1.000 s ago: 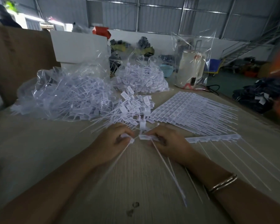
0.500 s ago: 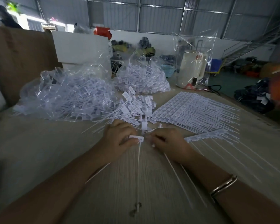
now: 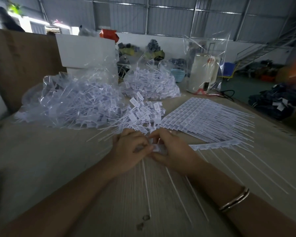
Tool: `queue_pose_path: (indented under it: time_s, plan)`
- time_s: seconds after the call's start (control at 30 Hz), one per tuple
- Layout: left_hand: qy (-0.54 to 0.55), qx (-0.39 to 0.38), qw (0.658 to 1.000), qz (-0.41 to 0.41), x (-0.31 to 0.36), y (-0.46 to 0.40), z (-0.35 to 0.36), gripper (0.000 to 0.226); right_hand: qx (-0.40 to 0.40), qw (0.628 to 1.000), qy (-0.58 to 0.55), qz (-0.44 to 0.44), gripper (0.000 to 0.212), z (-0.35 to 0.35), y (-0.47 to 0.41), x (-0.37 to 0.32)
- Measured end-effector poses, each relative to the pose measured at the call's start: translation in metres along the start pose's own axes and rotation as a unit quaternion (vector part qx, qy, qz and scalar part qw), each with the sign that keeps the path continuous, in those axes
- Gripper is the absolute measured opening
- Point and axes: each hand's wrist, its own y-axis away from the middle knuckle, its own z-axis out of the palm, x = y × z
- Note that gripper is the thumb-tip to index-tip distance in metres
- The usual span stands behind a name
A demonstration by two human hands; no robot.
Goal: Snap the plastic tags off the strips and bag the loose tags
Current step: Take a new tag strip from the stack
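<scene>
Both hands meet at the middle of the counter (image 3: 41, 168). The left hand (image 3: 130, 151) has its fingers curled, pinching the end tag of a white strip (image 3: 217, 145), and the right hand (image 3: 171, 151) pinches the same strip just beside it, thumb underneath. The strip runs off to the right from the right hand, its thin tails fanning toward the near edge across the counter. A bangle (image 3: 234, 200) sits on the right wrist.

Just beyond the hands lies a heap of loose tags (image 3: 143, 113), their stems pointing every way. To the right of it rests a flat stack of unbroken strips (image 3: 203, 117). To the far left is a large clear bag full of tags (image 3: 70, 103), and behind the loose heap a second, smaller filled bag (image 3: 152, 84). At the far right of the counter stands a white kettle (image 3: 203, 74) inside a clear bag.
</scene>
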Motion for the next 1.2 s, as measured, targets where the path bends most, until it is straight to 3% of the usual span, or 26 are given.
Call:
queue_pose_path:
  time_s: [0.07,0.23,0.33,0.43,0.57,0.67,0.73,0.83,0.9,0.97,1.1,1.2]
  plan:
    - [0.004,0.015,1.000,-0.017,-0.002,-0.001,-0.001,0.030,-0.034,0.999,0.005,0.023,0.028,-0.010,0.003,0.007]
    - [-0.015,0.027,0.999,-0.015,-0.007,0.001,-0.001,0.031,-0.044,0.994,0.099,0.031,0.018,-0.014,0.004,0.021]
    - [-0.006,0.038,0.999,0.014,-0.008,0.002,-0.004,0.029,-0.047,0.996,0.059,0.047,0.017,-0.012,0.002,0.024]
    - [-0.007,0.063,0.997,0.051,-0.016,0.003,-0.014,0.033,-0.030,0.991,0.005,0.127,0.013,-0.024,0.006,0.037]
    - [-0.034,0.093,0.995,-0.011,-0.027,0.001,-0.023,0.022,-0.019,0.992,0.014,0.125,0.012,-0.024,0.010,0.038]
    - [-0.123,0.104,0.987,-0.011,-0.026,0.000,-0.015,0.030,-0.005,0.997,0.018,0.071,0.026,-0.008,0.003,0.023]
    - [-0.088,0.093,0.992,-0.002,-0.017,-0.001,-0.011,0.043,-0.002,0.999,0.019,0.040,0.030,-0.002,-0.001,0.014]
    - [-0.036,0.018,0.999,-0.035,-0.001,-0.005,-0.001,0.062,0.010,1.000,0.007,0.013,0.031,0.001,-0.003,0.009]
    - [-0.037,-0.015,0.998,-0.041,0.003,-0.006,0.005,0.049,0.003,1.000,-0.005,0.010,0.032,-0.002,-0.002,0.010]
    - [-0.012,-0.003,0.999,-0.050,0.003,-0.006,0.008,0.021,-0.020,0.999,0.016,0.019,0.030,-0.010,0.000,0.017]
    - [-0.021,0.018,0.997,-0.067,-0.002,-0.004,0.005,0.022,-0.055,0.993,0.094,0.050,0.025,-0.022,0.005,0.032]
    - [-0.038,0.021,0.999,-0.027,-0.004,-0.003,0.002,0.016,-0.052,0.991,0.116,0.042,0.016,-0.017,0.002,0.034]
